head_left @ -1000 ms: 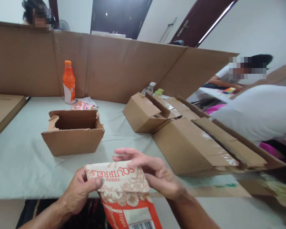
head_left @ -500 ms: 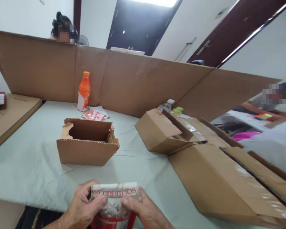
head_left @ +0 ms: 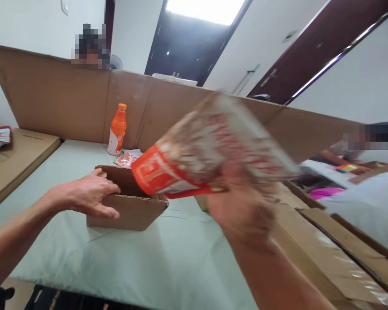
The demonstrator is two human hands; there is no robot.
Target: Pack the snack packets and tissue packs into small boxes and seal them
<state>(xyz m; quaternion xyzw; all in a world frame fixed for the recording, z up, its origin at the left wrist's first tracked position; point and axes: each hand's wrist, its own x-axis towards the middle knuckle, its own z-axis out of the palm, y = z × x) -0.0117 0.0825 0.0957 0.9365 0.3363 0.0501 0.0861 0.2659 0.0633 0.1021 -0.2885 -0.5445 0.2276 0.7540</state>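
At the left end of the small open carton (head_left: 126, 212), which stands on the cloth-covered surface (head_left: 171, 262), the left hand (head_left: 93, 193) is held spread, its fingers loosely bent over the rim; whether the cardboard is pressed cannot be told. By the right hand (head_left: 245, 206) the red and cream snack bag (head_left: 197, 150) is pinched along its lower edge, nearer the cream end, and is tilted so that its red end points down toward the carton's mouth. Both bag and right hand are blurred, so the exact finger placement is unclear. A firm but light grasp seems called for, as the bag looks soft and could be creased by a hard squeeze. The red end is best aligned with the long side of the opening, clear of the cardboard edges, with the carton steadied by the left hand. Care is also advised near the orange bottle (head_left: 117, 131) behind.
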